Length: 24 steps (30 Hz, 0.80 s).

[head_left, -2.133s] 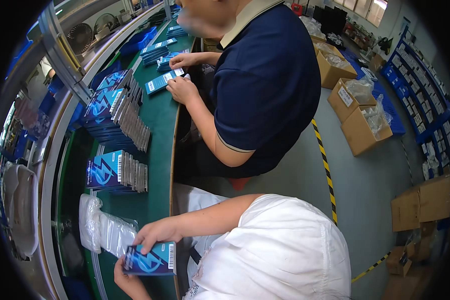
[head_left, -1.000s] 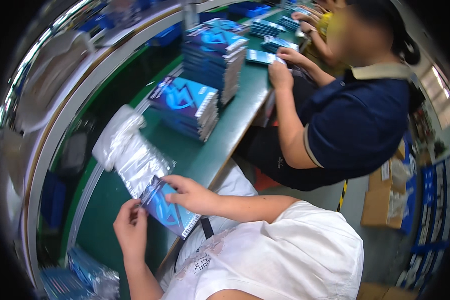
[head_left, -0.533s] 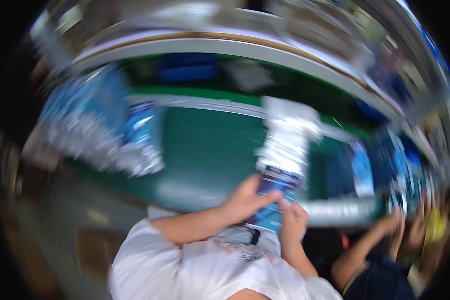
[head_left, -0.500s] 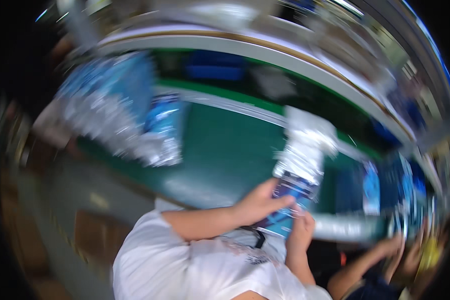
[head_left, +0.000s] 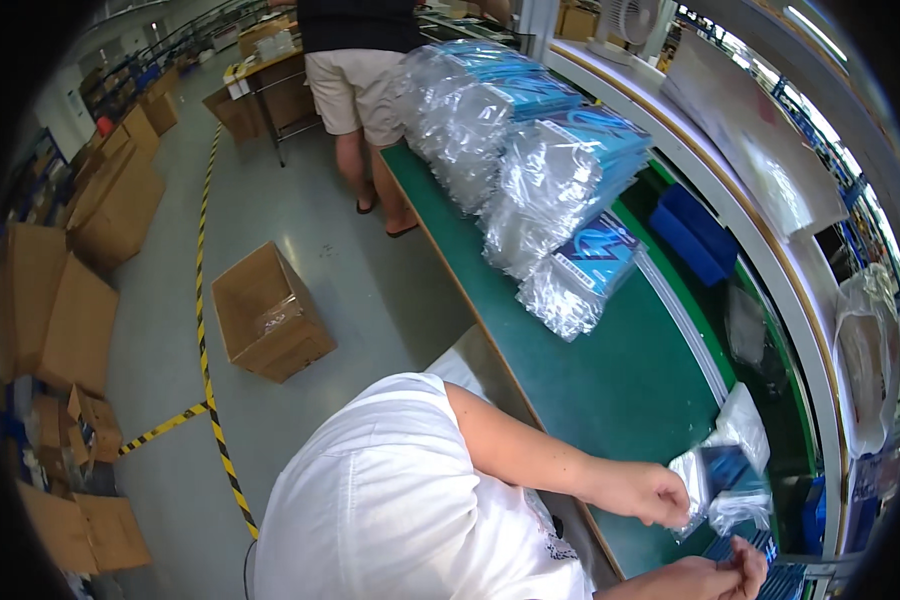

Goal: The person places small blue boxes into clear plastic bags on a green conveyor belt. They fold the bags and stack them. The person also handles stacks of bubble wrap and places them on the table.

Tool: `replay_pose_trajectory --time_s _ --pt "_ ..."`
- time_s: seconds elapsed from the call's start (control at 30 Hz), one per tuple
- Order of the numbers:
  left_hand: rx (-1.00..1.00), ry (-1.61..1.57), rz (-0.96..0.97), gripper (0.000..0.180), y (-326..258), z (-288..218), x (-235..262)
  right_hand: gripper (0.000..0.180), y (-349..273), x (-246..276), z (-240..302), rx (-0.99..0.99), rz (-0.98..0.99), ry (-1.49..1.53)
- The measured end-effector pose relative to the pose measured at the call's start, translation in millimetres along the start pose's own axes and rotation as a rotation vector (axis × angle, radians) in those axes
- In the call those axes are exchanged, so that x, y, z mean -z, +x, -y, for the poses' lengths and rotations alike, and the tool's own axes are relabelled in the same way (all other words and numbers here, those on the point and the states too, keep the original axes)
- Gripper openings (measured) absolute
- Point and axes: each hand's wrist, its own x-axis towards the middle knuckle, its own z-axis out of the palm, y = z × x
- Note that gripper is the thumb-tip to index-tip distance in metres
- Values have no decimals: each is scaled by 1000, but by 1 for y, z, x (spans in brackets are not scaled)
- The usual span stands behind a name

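Note:
My left hand (head_left: pixel 660 497) is closed, fingers curled at the edge of a clear plastic bag (head_left: pixel 690 485), apparently pinching it. Against that bag lies a dark blue flat pack (head_left: pixel 725 465), with more crumpled clear bags (head_left: pixel 742 425) beyond it. My right hand (head_left: pixel 735 573), lower right, has its fingers curled together next to a stack of blue flat packs (head_left: pixel 785 580). What it holds, if anything, I cannot make out. Farther left on the green bench (head_left: pixel 610 380) are heaps of blue packs in clear bags (head_left: pixel 570 165), one bagged pack (head_left: pixel 595 260) lying in front.
A blue bin (head_left: pixel 692 235) stands behind the bench's metal rail, below a white shelf. On the floor at left are an open cardboard box (head_left: pixel 275 315), striped tape (head_left: pixel 202 330) and several more cartons (head_left: pixel 80 310). A person in light shorts (head_left: pixel 355 85) stands at the bench's far end.
My view has swung left, bringing the floor and the person into sight. My hands, formerly together on a blue pack with clear bags above it, are now apart at the lower right.

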Motion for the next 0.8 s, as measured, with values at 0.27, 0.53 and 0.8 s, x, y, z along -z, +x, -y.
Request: replay_pose_trajectory --time_s 0.27,0.53,0.8 --pt "-93 330 -253 28 2 29 40 15 -21 -5 -39 -419 407 -228" --pt "-325 899 -281 17 1 9 49 16 -6 49 -21 -520 -17 -233" --pt "-393 1413 145 33 49 22 34 17 -35 95 -15 -906 -77 -252"
